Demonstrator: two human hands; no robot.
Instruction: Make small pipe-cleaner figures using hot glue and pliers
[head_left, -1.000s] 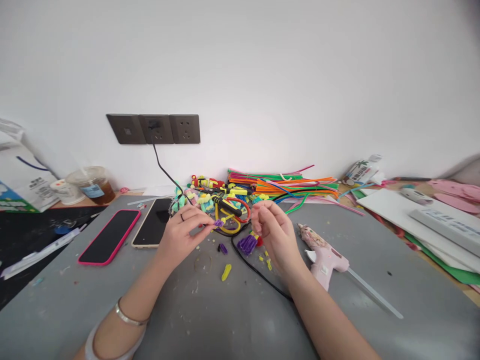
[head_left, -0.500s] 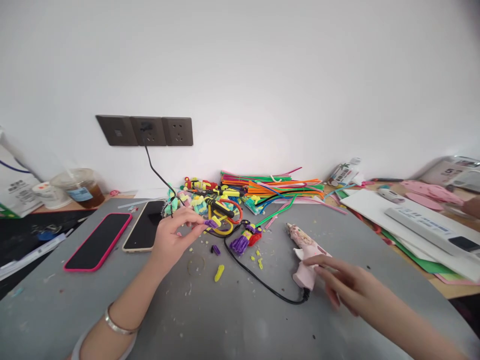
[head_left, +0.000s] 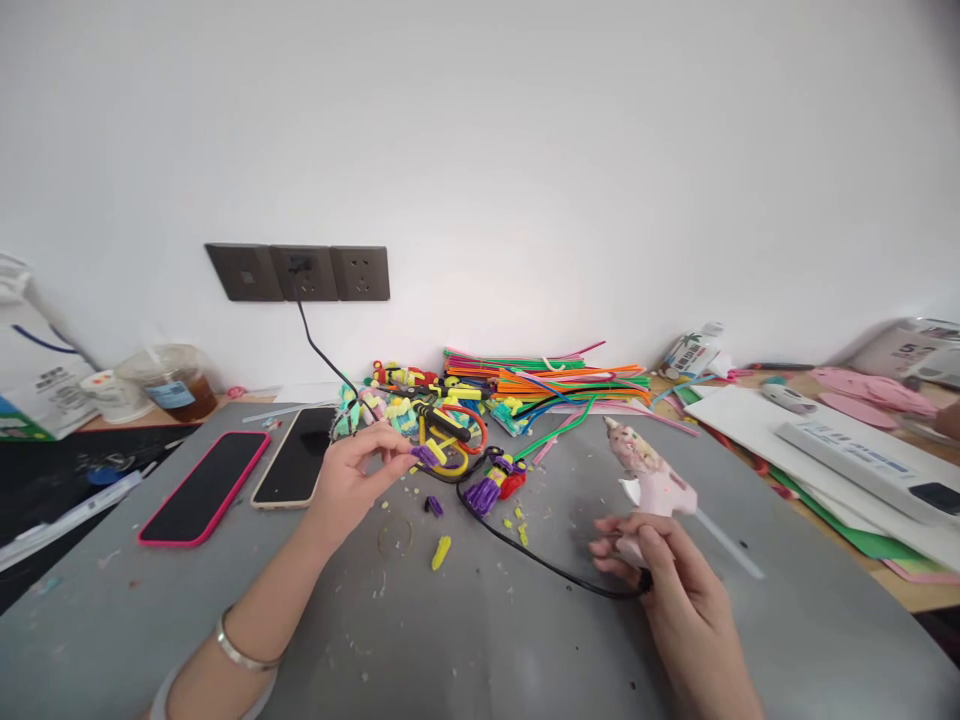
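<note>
Between thumb and fingertips, my left hand (head_left: 352,485) pinches a small purple and yellow pipe-cleaner piece (head_left: 426,455). My right hand (head_left: 667,575) has its fingers closed round the handle of a pink glue gun (head_left: 651,468), whose nozzle points up and away. A translucent glue stick (head_left: 729,545) sticks out of the gun's back end. Its black cord (head_left: 540,568) runs across the grey mat. On the mat between my hands lie a purple, yellow and red pipe-cleaner figure (head_left: 487,490), a loose purple piece (head_left: 433,506) and a yellow piece (head_left: 441,552).
Behind is a heap of finished-looking figures (head_left: 401,375) and bundled pipe cleaners (head_left: 555,380). Two phones (head_left: 206,490) lie at left, near a drink cup (head_left: 176,385). At right are papers (head_left: 735,415) and a white device (head_left: 855,465). The cord reaches a wall socket (head_left: 304,272).
My right hand has closed round the glue gun's handle, and the gun has shifted right and turned a little. My left hand keeps its pinch, almost unmoved.
</note>
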